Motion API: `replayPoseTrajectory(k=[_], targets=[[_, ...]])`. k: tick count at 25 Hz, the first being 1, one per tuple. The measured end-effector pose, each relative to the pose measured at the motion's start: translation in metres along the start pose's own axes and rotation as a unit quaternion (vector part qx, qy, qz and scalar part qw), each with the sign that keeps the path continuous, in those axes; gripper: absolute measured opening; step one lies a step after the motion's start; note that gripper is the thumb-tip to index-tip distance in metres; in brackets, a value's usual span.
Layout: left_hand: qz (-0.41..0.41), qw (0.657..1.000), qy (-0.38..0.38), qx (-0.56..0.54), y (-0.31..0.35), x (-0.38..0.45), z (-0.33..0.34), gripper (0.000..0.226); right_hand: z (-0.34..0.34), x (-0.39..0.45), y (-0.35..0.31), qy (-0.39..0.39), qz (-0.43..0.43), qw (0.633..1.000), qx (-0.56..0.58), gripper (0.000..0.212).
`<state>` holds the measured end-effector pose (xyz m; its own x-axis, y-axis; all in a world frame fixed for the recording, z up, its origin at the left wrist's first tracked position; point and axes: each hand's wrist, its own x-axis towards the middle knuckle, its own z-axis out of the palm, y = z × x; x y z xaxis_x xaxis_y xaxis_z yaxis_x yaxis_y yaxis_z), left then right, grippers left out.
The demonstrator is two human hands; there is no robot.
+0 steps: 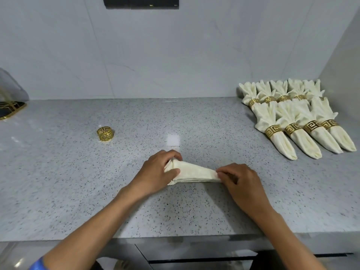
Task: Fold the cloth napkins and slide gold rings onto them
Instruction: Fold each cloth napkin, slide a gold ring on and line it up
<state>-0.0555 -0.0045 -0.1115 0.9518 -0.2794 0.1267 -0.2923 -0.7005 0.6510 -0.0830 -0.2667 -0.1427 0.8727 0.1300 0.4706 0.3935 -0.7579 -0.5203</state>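
Note:
A cream cloth napkin (194, 172) lies folded into a narrow wedge on the speckled grey counter (78, 182), wide end to the left, pointed end to the right. My left hand (157, 173) grips the wide left end, thumb on top. My right hand (240, 181) pinches the narrow right tip. A loose gold ring (105, 134) with a cut-out pattern stands on the counter to the far left of the napkin, apart from both hands.
Several finished napkins with gold rings (296, 117) lie in two rows at the back right, by the side wall. A dark gold-edged mat (10, 110) and a grey cover sit at the far left. The counter's front edge runs just below my forearms.

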Motion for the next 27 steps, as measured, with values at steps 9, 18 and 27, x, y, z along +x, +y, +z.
replayPoseTrajectory(k=[9,18,27], targets=[[0.142,0.943,-0.153,0.261,-0.001,-0.013,0.015,0.059,-0.01,-0.015,0.005,0.024,-0.134,0.965,-0.226,0.027],[0.148,0.943,-0.171,0.244,-0.021,-0.004,0.016,0.051,-0.007,-0.007,-0.016,-0.013,-0.08,0.959,-0.272,0.03],[0.15,0.95,-0.159,0.223,-0.023,-0.002,0.015,0.052,0.019,0.0,-0.043,-0.259,-0.015,0.945,-0.2,0.068]])
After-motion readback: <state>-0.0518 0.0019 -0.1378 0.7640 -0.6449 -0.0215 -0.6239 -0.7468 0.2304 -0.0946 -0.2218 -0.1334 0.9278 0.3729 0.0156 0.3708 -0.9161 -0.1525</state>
